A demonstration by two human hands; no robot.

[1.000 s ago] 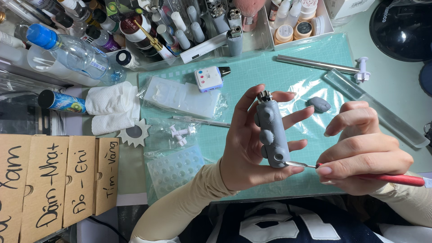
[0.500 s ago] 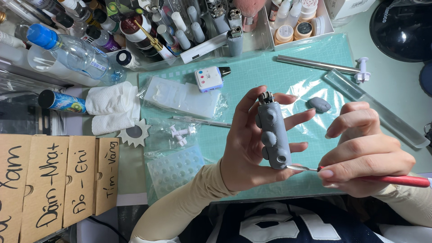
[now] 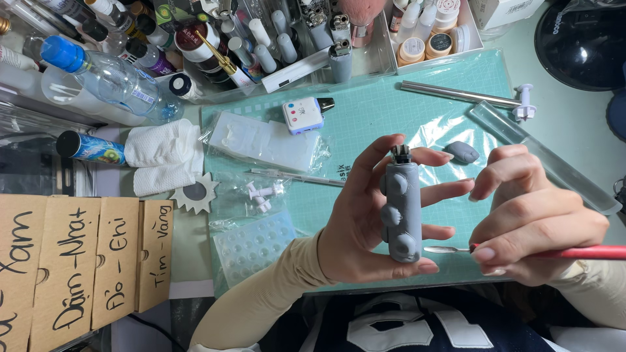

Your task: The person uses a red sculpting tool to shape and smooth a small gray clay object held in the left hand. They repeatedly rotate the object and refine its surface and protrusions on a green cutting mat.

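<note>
Left hand [image 3: 365, 221] gripping grey clay-covered lighter [image 3: 400, 212] upright, mid-scene over green mat [image 3: 404, 111]. Right hand [image 3: 535, 225] pinching red-handled tool [image 3: 521, 251], tip at lower bump. Three bumps on; smoothing apparently left. Spare clay lump [image 3: 463, 152] far right.

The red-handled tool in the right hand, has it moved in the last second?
Yes, slightly: the red-handled tool has risen a little toward the loose grey clay lump, with its metal tip beside the grey clay-covered lighter.

Upright grey clay-covered lighter [image 3: 400, 212] with three bumps, metal-tipped red tool [image 3: 521, 251] beside
</note>
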